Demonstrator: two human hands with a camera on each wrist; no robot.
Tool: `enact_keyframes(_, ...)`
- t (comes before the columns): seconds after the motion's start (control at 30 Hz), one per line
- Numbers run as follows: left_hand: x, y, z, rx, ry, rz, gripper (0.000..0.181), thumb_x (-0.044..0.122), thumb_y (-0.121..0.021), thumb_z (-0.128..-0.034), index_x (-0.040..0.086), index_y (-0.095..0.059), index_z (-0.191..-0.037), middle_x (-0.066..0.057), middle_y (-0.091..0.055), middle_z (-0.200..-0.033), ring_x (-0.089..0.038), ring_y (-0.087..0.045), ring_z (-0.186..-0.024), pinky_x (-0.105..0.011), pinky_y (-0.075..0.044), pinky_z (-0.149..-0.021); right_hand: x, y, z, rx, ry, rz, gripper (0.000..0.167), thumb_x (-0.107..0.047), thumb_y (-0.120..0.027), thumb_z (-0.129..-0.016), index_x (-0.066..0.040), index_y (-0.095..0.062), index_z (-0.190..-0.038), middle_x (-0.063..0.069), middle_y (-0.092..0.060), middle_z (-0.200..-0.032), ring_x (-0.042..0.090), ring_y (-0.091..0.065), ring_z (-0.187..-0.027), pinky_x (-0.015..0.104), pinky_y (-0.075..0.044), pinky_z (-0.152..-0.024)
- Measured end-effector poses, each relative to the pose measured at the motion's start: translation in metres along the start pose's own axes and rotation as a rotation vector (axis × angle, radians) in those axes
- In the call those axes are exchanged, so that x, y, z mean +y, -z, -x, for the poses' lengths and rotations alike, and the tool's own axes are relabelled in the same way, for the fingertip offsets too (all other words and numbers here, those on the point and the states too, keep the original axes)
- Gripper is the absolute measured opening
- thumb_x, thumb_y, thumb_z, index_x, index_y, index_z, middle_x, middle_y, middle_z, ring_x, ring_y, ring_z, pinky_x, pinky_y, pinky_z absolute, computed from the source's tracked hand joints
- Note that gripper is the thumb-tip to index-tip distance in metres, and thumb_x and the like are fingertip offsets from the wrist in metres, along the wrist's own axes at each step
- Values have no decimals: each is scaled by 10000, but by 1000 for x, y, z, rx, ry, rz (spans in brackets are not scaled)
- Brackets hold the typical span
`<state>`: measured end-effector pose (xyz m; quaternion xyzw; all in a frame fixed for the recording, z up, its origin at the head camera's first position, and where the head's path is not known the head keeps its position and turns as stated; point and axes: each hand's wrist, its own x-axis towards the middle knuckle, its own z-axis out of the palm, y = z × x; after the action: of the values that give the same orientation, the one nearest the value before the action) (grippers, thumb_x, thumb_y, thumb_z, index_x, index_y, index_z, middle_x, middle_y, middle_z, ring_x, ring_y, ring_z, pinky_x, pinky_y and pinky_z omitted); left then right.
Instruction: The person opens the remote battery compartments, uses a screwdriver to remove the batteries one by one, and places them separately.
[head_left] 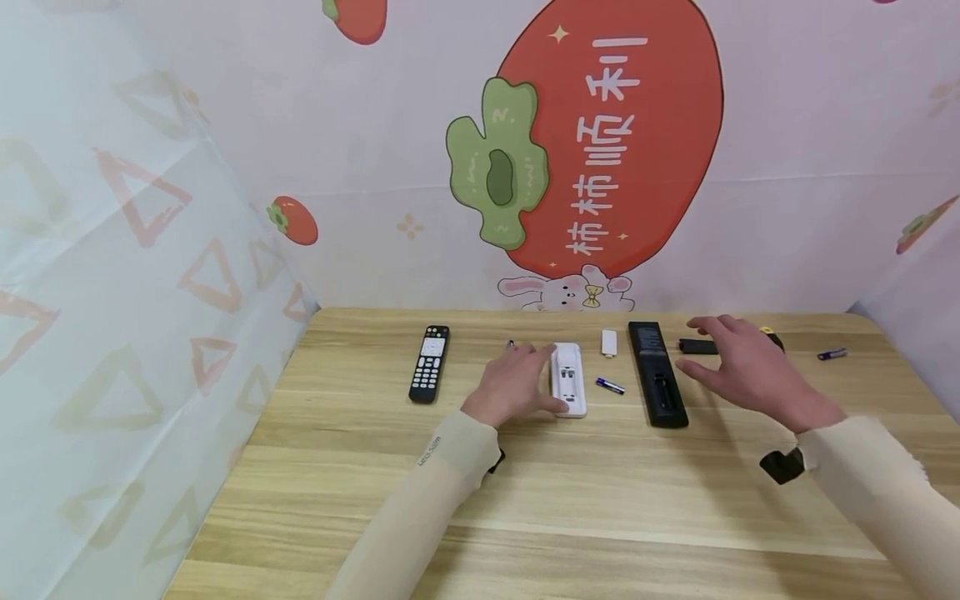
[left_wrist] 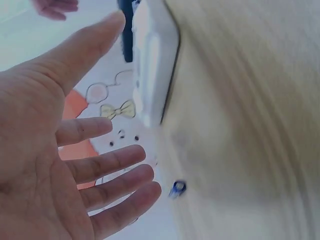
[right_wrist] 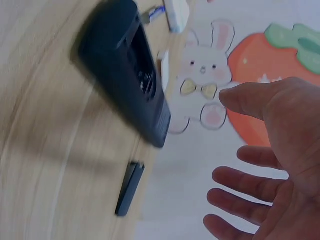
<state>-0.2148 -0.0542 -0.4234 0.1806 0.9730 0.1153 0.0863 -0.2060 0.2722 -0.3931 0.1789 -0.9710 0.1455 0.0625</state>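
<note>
A white remote control [head_left: 573,379] lies with its back up, its battery compartment uncovered. Around its left side my left hand [head_left: 517,385] spreads its fingers, the thumb near the remote's lower end; the left wrist view shows the palm [left_wrist: 30,150] holding nothing. To the right lies a black remote [head_left: 654,375], its battery compartment [right_wrist: 140,65] bare in the right wrist view. My right hand [head_left: 750,367] hovers right of this remote with fingers apart and nothing held. A small black battery cover [head_left: 697,347] lies partly behind that hand.
A black remote with white buttons [head_left: 429,365] lies face up at the left. A white battery cover [head_left: 609,342] and a blue battery [head_left: 611,386] lie between the two opened remotes. Another battery [head_left: 832,354] is at far right. A patterned cloth wall [head_left: 375,167] borders the table's back.
</note>
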Motion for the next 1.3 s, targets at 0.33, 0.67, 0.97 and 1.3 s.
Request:
enact_keyframes(0.33, -26, 14, 15, 88, 35, 13, 745, 507, -784, -862, 142, -548, -1467, -114, -585, -1386, -304, -570, -1238, -473, -505, -967, -17, -6, 4, 0, 34, 6, 607, -310, -791, -892, 39, -564, -1334, 290, -578, -1269, 492, -542, -1137, 671, -426, -933)
enact_keyframes(0.67, -62, 20, 28, 175, 111, 32, 693, 444, -794, -874, 114, -572, -1441, -135, -621, -1325, -305, -602, -1171, -483, -526, -911, -28, -10, 10, 56, 117, 5, 569, -294, -799, -880, 48, -595, -1286, 250, -619, -1212, 440, -595, -1068, 618, -470, -881)
enact_keyframes(0.97, -101, 24, 36, 223, 263, 61, 678, 420, -768, -892, 79, -559, -1440, -205, -554, -1414, -417, -525, -1277, -575, -492, -941, -39, -17, 17, 80, 182, -28, 508, -250, -820, -858, 15, -622, -1243, 210, -636, -1182, 417, -602, -1061, 617, -461, -901)
enact_keyframes(1.3, -122, 21, 43, 191, 485, 98, 693, 443, -763, -881, -70, -555, -1298, -251, -550, -1144, -400, -540, -1033, -536, -509, -780, -50, -18, 21, 54, 178, -37, 529, -266, -828, -857, 1, -617, -1262, 178, -637, -1134, 352, -612, -978, 582, -479, -869)
